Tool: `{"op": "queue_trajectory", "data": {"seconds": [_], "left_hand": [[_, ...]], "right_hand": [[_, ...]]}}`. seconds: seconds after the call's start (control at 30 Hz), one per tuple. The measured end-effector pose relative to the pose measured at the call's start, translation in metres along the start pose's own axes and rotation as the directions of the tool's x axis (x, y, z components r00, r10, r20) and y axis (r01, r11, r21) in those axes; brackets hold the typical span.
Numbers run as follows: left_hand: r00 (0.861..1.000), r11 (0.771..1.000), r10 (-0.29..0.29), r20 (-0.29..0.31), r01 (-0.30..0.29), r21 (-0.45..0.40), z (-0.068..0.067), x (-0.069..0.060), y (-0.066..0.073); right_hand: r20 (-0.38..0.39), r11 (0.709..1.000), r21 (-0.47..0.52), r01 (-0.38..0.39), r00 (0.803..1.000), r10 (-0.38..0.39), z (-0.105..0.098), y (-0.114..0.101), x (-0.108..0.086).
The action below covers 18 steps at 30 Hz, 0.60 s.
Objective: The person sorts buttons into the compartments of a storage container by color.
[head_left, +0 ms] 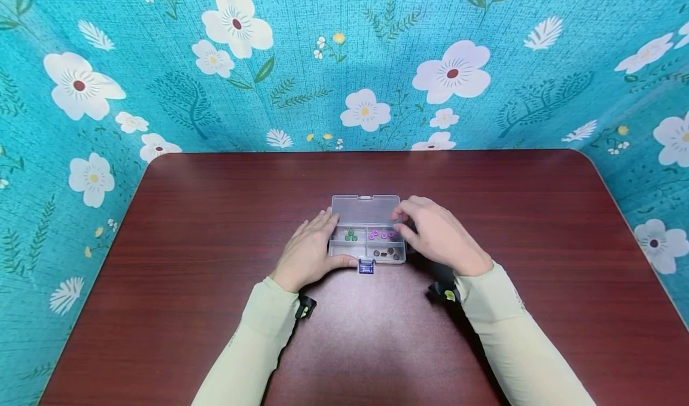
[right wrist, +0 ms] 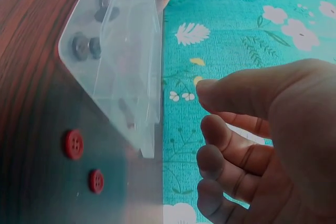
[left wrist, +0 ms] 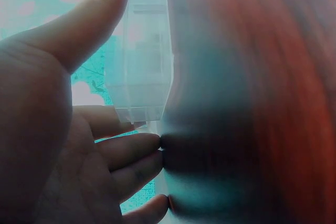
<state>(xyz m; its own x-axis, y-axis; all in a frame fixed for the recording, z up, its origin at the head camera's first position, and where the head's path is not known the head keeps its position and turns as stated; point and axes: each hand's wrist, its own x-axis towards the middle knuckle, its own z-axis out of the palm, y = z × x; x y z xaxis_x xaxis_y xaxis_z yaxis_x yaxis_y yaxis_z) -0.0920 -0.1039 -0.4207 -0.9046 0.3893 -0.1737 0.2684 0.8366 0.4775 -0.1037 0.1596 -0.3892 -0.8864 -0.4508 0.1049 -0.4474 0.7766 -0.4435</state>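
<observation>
Right wrist view: two red four-hole buttons (right wrist: 74, 144) lie on the table (right wrist: 31, 182) beside the lidded compartment box (head_left: 347, 251). Right hand (head_left: 441, 234), loosely curled, holds nothing visible; left hand (head_left: 305, 253), fingers extended, rests against the box, apparently steadying it. Pinching by the rim should suit such buttons.

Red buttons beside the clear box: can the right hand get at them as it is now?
Probably yes: in the right wrist view the red buttons lie on the table outside the clear box with nothing on top of them, and the right hand is close by, seemingly holding nothing.
</observation>
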Motion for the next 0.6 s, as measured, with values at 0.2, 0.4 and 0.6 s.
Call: {"op": "queue_trajectory", "data": {"seconds": [0.2,0.4,0.6], "left_hand": [[1.000,1.000,0.002,-0.002,-0.002,0.000,0.000,0.000,0.000],[1.000,1.000,0.006,-0.001,-0.006,0.001,-0.001,-0.001,0.000],[1.000,1.000,0.003,-0.004,-0.003,-0.002,-0.001,-0.001,0.000]], "right_hand": [[-0.002,0.999,0.002,-0.034,0.999,0.034,-0.002,0.009,-0.006],[-0.019,0.999,0.022,-0.042,0.999,0.042,-0.004,0.019,-0.013],[-0.008,0.998,0.019,-0.063,0.998,0.063,-0.006,0.027,-0.021]]}}
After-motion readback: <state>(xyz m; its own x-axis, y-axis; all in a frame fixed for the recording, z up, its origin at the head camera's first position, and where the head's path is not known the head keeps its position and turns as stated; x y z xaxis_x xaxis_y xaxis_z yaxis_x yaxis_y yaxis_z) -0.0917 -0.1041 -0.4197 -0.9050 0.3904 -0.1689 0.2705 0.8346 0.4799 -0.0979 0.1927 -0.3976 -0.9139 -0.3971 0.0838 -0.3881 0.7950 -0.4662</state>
